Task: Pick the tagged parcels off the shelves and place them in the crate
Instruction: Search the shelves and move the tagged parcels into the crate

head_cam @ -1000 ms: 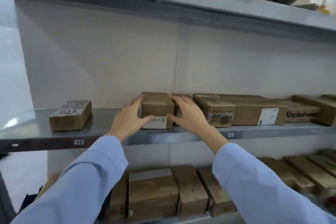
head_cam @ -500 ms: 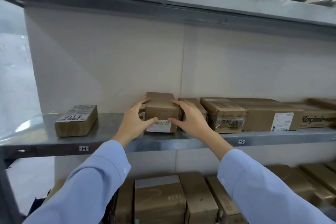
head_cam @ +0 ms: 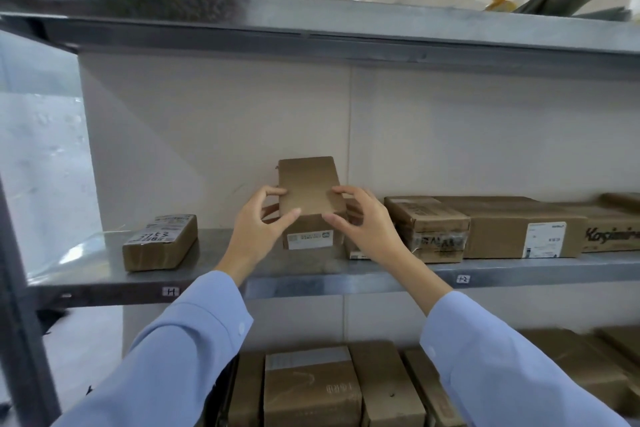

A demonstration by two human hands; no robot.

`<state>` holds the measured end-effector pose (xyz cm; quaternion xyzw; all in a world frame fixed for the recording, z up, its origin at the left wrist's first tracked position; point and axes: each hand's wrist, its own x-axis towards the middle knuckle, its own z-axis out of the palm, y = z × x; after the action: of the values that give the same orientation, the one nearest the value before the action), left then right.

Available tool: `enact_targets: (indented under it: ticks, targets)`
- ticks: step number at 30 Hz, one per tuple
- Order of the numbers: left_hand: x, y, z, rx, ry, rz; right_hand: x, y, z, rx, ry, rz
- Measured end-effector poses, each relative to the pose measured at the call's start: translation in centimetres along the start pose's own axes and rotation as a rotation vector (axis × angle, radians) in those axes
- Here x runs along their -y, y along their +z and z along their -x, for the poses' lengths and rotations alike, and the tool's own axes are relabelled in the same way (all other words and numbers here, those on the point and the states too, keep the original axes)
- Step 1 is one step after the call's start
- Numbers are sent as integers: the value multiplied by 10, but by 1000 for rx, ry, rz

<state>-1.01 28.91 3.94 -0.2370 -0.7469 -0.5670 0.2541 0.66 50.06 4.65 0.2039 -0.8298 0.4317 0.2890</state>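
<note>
I count two hands, left (head_cam: 256,229) and right (head_cam: 367,225), fingers closed round one labelled box (head_cam: 308,194); shelf (head_cam: 311,267) tags read "H", "I-2".

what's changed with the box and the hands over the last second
Both hands closed on the small box: the left hand and right hand went from resting beside it to a grip on its two sides. The box tipped up and back, its front rising off the shelf. The labelled box at the left and the row of boxes on the right stayed put.
</note>
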Motion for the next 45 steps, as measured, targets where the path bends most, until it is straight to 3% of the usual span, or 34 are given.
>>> enact_targets:
  ticks: [3,20,32,39,45]
  targets:
    - [-2,3,0,-17,9,9,4,-4,0,-14,37,-103]
    - [-19,15,-3,-26,4,45,1,-9,2,-49,61,-202]
    - [-22,15,7,-15,-4,-110,7,-13,6,3,93,-96]
    - [-28,16,11,-25,-68,96,5,-17,12,6,102,-187]
    - [-27,18,15,-8,-75,119,7,-13,15,17,117,-209]
